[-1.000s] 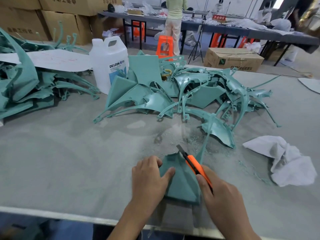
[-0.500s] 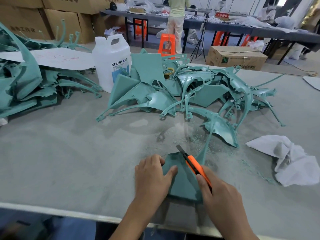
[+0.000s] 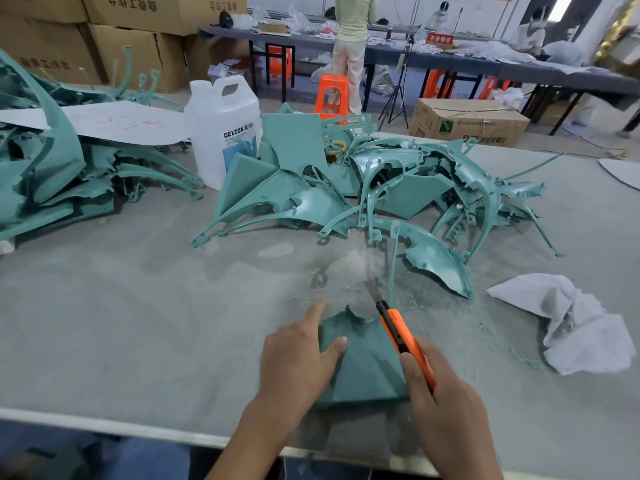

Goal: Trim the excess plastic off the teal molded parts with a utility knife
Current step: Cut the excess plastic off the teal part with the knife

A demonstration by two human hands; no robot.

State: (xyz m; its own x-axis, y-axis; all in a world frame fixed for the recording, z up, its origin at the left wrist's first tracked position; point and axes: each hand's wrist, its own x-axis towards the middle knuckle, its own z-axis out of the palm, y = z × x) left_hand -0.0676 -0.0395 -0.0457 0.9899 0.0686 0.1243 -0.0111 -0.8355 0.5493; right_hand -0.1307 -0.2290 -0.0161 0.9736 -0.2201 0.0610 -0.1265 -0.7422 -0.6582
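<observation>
The left hand [image 3: 298, 362] lies on the left side of a teal part [image 3: 363, 365], fingers fairly straight and thumb on top. It pins the part to the table [image 3: 138, 323] at lower centre, probably so it cannot slide. The right hand [image 3: 446, 403] is wrapped round an orange knife [image 3: 401, 336], which runs along the part's right edge with the blade aimed away from the body. Beyond are shavings [image 3: 349, 268], a heap of parts [image 3: 311, 202] at centre and a white cloth [image 3: 581, 327] at right.

My left hand [image 3: 298, 362] lies flat, fingers straight and spread, pressing down on the teal part [image 3: 367, 365]. My right hand [image 3: 446, 407] curls round the knife [image 3: 398, 329].
</observation>
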